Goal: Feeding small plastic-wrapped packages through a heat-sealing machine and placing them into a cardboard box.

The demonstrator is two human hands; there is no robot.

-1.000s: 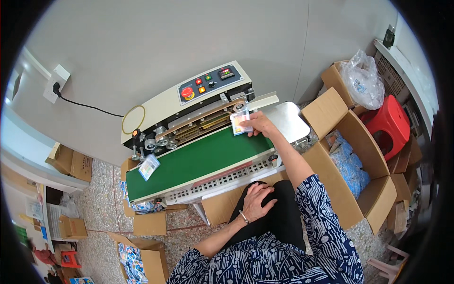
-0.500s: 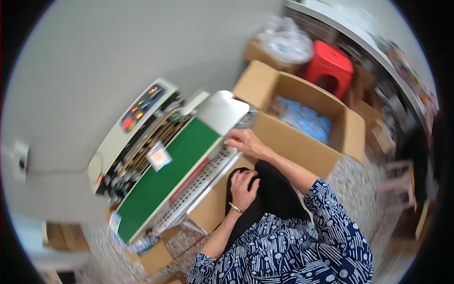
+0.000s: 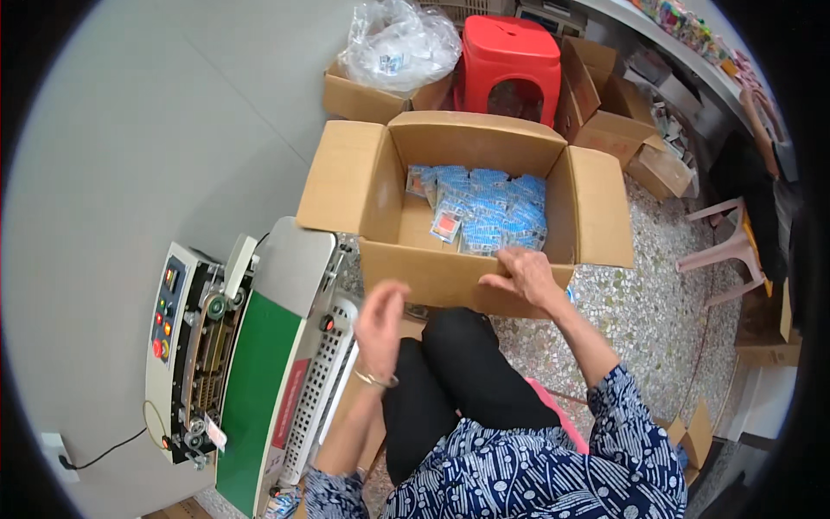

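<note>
An open brown corrugated cardboard box [image 3: 406, 221] stands on the speckled terrazzo floor [image 3: 657, 311] straight ahead of the seated person, its four flaps folded outward and its long axis running left to right across the view. Inside, a heap of small glossy blue plastic packets [image 3: 488, 208] lies against the far and right walls, while the left part of the bottom shows bare cardboard. One packet with a red patch [image 3: 447, 225] lies at the near edge of the heap.

The right hand [image 3: 523, 272] rests on the box's near rim, fingers bent and spread loosely over the edge just short of the packets; it holds nothing that can be seen. The left hand [image 3: 380, 316] is raised above the knees, apart from the box, fingers curled loosely inward; whether it holds anything cannot be told.

To the person's left stands a band sealing machine [image 3: 242, 363] with a smooth green conveyor belt [image 3: 255, 389], a perforated metal guard and a cream control panel with red buttons [image 3: 164, 311], its long axis running near to far. Beyond the box stand a red plastic stool [image 3: 510, 65], a crumpled clear plastic bag [image 3: 398, 43] sitting in another carton, and more brown cartons [image 3: 605, 121]. A pink plastic chair [image 3: 726, 251] stands at the right.
</note>
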